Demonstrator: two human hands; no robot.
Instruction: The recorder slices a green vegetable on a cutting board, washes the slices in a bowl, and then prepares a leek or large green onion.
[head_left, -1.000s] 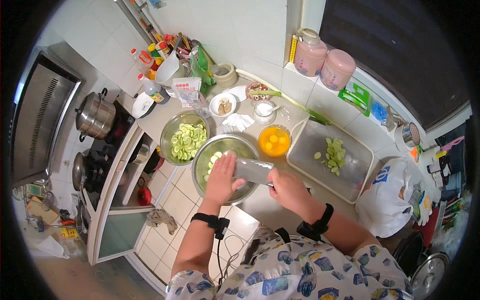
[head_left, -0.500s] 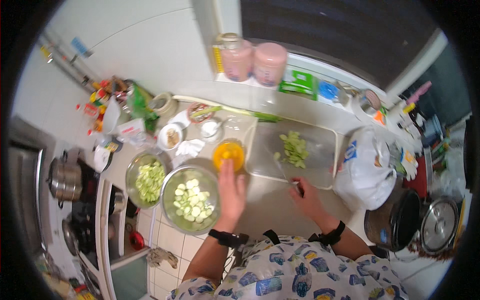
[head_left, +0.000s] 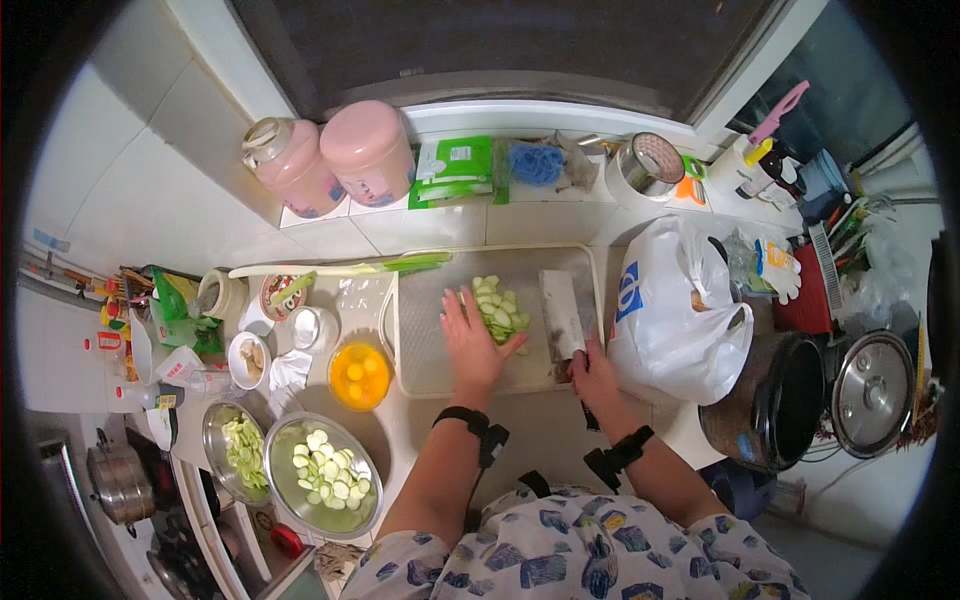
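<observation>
Across the shallow tray (head_left: 435, 358), seen from the head, we have our left hand (head_left: 472, 345) open, fingers spread and thumb out, at the left edge of the pale green slices (head_left: 500, 308); we cannot tell whether it grips any. Our right hand (head_left: 594, 378) is closed around the cleaver (head_left: 562, 310), its blade over the tray, right of that pile. Left of the tray we see egg yolks (head_left: 358, 378) in a bowl.
</observation>
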